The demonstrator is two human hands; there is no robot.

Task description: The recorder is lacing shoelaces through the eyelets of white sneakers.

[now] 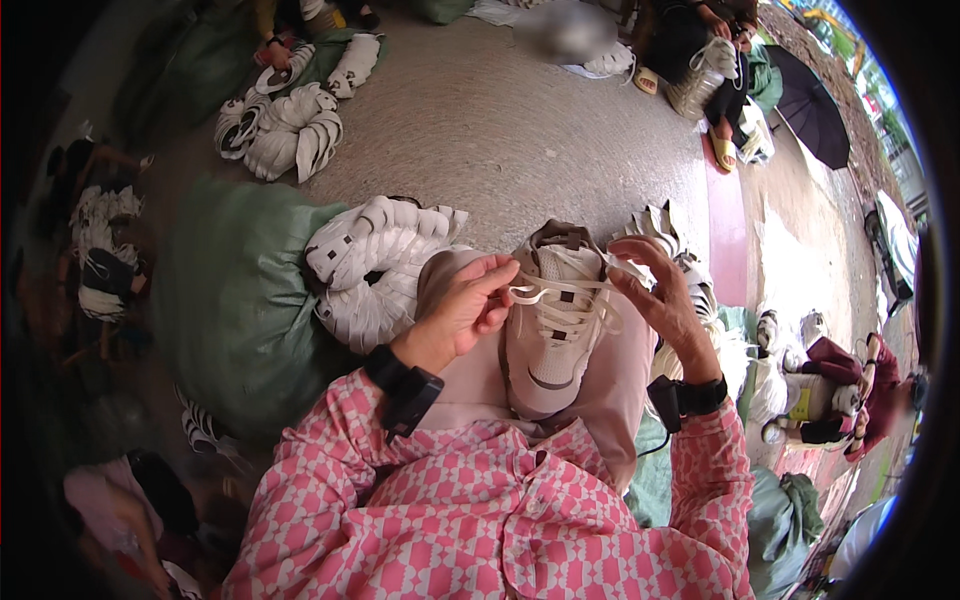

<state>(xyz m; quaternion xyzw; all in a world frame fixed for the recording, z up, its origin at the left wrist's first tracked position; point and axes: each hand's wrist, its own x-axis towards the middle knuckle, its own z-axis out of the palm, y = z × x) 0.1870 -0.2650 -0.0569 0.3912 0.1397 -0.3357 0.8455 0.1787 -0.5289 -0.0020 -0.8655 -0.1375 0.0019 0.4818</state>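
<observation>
A beige and white sneaker (542, 385) rests between my thighs, its toe toward me and its heel away. White shoelace (560, 335) criss-crosses down its tongue. On the sneaker's left, my left hand (465, 312) is closed in a pinch on the lace, and a small loop of it hangs by the fingertips. My right hand (655, 295), with fingers curled, grips the lace near the ankle opening on the other side. Between the two hands the lace runs across the top of the tongue. Both wrists carry black strapped devices.
Stacked white shoe uppers (365, 300) lie left of my knees, beside a big green sack (235, 310). More uppers (690, 265) are stacked at my right. Other people sit around with similar piles (285, 130). A black umbrella (808, 105) stands at the far right.
</observation>
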